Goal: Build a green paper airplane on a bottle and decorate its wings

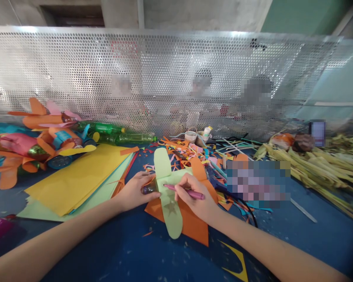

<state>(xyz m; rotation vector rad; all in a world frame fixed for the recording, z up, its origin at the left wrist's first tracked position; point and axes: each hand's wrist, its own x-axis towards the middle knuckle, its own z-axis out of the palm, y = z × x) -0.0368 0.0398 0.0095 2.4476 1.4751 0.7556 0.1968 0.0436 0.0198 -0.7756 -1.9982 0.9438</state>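
Observation:
My left hand (138, 192) is wrapped around the dark, see-through end of a plastic bottle (149, 188). Light green paper covers the rest of the bottle, and a long rounded green paper wing (173, 225) lies across it, with a darker star shape on the near half. In my right hand (192, 196) is a pink pen (195, 194), its tip at the green paper near the middle of the wing. Orange paper fins (198, 170) stand at the bottle's far right end, partly behind my right hand. Below lies a sheet of orange paper (195, 227).
Bottle planes with paper wings (41, 147) are heaped at left, beside yellow sheets (76, 180). Colourful paper scraps (182, 150) spread behind the bottle. Corn husks (306, 168) lie at right, a yellow offcut (237, 258) in front. People show behind a perforated metal screen (170, 70).

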